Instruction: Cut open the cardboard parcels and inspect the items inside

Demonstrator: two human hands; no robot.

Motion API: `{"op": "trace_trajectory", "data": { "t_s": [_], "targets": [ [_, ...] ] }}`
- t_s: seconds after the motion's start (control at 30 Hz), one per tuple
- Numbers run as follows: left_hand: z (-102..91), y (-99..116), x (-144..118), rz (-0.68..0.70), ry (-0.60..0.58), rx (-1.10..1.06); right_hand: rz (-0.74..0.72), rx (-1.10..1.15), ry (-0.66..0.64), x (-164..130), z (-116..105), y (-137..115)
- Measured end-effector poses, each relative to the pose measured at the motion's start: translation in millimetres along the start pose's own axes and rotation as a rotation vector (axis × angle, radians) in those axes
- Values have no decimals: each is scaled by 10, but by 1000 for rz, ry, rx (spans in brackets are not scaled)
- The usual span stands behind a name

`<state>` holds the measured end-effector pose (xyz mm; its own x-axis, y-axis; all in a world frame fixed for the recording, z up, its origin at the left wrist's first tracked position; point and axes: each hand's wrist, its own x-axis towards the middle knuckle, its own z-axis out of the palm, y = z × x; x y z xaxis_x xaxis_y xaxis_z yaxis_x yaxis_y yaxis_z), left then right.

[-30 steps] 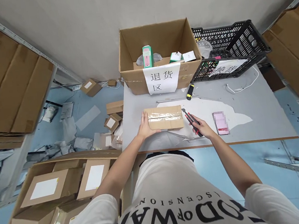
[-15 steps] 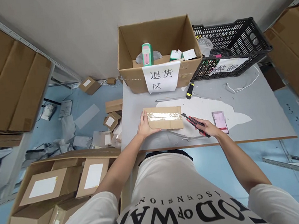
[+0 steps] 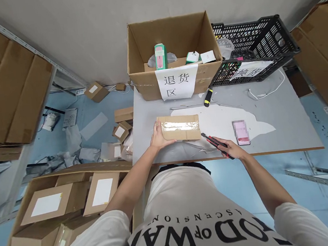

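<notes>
A small brown cardboard box (image 3: 180,134) lies on the grey table, with shiny clear tape along its top. My left hand (image 3: 159,138) grips the box at its left end, thumb along the near side and fingers at the far corner. In my right hand (image 3: 228,147) is a black and red utility knife (image 3: 215,141), its tip pointing left, close to the box's near right corner but apart from it. A phone (image 3: 241,132) with a lit pink screen lies just right of that hand.
At the back stand a large open carton (image 3: 145,86) with a paper sign and a black plastic crate (image 3: 275,63). A yellow and black cutter (image 3: 208,98) lies before the carton. A white cable (image 3: 267,96) lies at right. Lower left, a big carton (image 3: 77,170) holds several boxes.
My right hand has drawn the knife slightly down toward the table's near edge, away from the tape's end. My left hand keeps its hold on the box.
</notes>
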<state>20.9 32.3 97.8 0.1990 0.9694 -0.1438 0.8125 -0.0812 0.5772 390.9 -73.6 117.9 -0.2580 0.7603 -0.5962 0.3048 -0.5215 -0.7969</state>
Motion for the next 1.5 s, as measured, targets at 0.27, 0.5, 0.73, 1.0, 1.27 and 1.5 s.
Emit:
{"op": "trace_trajectory", "data": {
  "t_s": [0.27,0.5,0.73,1.0,1.27,1.5],
  "targets": [
    [-8,-1,-9,2,-5,12,-36,46,147,-34,-124,173],
    [-24,35,-72,-29,-16,16,-54,-185,546,374,-106,419],
    [-88,85,-163,-63,-51,160,-13,-539,742,899,239,536],
    [-87,-1,-339,134,-38,257,66,-576,824,1235,398,633],
    [-127,56,-439,276,-95,314,104,-595,778,1266,497,603],
    [-34,146,-509,399,-191,363,60,-658,817,1121,392,224]
  ]
}}
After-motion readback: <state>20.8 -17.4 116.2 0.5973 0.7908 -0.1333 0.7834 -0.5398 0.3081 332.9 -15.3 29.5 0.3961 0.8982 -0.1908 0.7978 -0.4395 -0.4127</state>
